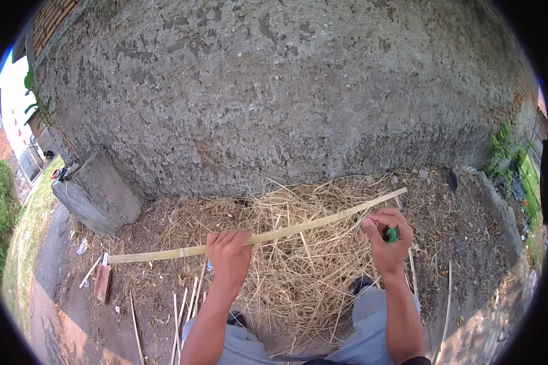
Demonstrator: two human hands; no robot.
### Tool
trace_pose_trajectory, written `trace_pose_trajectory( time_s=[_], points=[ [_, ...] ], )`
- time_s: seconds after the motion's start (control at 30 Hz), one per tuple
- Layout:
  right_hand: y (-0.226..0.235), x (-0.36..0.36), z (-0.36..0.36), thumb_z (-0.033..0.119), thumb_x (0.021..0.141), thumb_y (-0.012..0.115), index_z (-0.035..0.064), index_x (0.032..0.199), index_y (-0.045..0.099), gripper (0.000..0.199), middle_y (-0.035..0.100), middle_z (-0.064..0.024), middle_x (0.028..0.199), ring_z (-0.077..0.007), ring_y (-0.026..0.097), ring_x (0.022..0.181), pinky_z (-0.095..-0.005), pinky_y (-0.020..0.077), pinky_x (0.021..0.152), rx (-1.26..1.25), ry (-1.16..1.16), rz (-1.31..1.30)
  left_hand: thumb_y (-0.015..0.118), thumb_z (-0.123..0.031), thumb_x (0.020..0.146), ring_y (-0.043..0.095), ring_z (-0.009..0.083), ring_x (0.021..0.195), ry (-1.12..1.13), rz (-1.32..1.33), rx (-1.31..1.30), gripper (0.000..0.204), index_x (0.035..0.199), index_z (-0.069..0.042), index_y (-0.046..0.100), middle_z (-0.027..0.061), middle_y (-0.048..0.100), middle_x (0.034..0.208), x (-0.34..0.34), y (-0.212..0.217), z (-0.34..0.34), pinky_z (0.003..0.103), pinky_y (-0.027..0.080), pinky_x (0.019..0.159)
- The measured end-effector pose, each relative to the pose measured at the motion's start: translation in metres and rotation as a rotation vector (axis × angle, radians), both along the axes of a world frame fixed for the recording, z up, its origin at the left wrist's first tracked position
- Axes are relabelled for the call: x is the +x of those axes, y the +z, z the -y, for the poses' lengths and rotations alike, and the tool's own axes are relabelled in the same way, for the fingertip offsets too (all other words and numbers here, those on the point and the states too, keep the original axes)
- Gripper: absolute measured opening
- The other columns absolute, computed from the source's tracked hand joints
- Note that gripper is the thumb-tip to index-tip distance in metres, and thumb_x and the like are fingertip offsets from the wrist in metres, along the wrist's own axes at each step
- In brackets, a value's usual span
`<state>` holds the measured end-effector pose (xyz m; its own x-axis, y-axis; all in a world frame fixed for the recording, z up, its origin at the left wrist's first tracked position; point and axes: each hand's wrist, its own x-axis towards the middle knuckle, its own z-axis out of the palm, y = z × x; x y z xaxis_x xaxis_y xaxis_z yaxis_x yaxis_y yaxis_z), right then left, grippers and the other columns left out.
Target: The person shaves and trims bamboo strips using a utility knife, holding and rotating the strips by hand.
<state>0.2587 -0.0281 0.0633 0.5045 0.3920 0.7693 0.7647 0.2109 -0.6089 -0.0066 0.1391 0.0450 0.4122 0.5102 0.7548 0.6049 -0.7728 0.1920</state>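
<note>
A long pale bamboo strip (298, 229) runs across the view from lower left to upper right, above a heap of dry straw (298, 267). My left hand (228, 252) is closed around the strip near its middle. My right hand (386, 234) is closed on a small green-handled tool (393, 234), held against the strip toward its right end. The tool's blade is hidden by my fingers. My knees in grey trousers (371, 316) show at the lower edge.
A rough grey concrete wall (274, 91) stands close ahead. A concrete block (97, 191) sits at the left. Several thin bamboo slivers (182, 310) and a reddish wood piece (102, 283) lie on the dirt at lower left. Plants grow at the right.
</note>
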Motion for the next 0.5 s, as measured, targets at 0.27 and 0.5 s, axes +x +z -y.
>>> trace_pose_trajectory(
  time_s=[0.27,0.5],
  points=[
    [-0.019,-0.035,-0.007,0.024,0.086,0.076,0.0003,0.093,0.075,0.025,0.056,0.0040,0.059,-0.0039,0.045,0.055,-0.0256,0.0341,0.049,-0.551,0.329,-0.546,0.087,-0.028,0.068,0.066,0.0207,0.077,-0.062,-0.014,-0.369,0.031,0.090,-0.011,0.075,0.0036,0.073,0.085,0.006,0.000,0.005,0.037,0.037,0.081],
    [-0.038,-0.049,-0.021,0.027,0.087,0.076,-0.0085,0.114,0.067,0.046,0.072,-0.0115,0.087,-0.0088,0.064,0.077,-0.0240,0.0516,0.069,-0.448,0.357,-0.671,0.087,-0.028,0.070,0.064,0.0198,0.077,-0.125,0.129,-0.576,0.030,0.089,-0.009,0.076,0.0039,0.074,0.086,0.019,0.001,0.019,0.035,0.038,0.083]
  ],
)
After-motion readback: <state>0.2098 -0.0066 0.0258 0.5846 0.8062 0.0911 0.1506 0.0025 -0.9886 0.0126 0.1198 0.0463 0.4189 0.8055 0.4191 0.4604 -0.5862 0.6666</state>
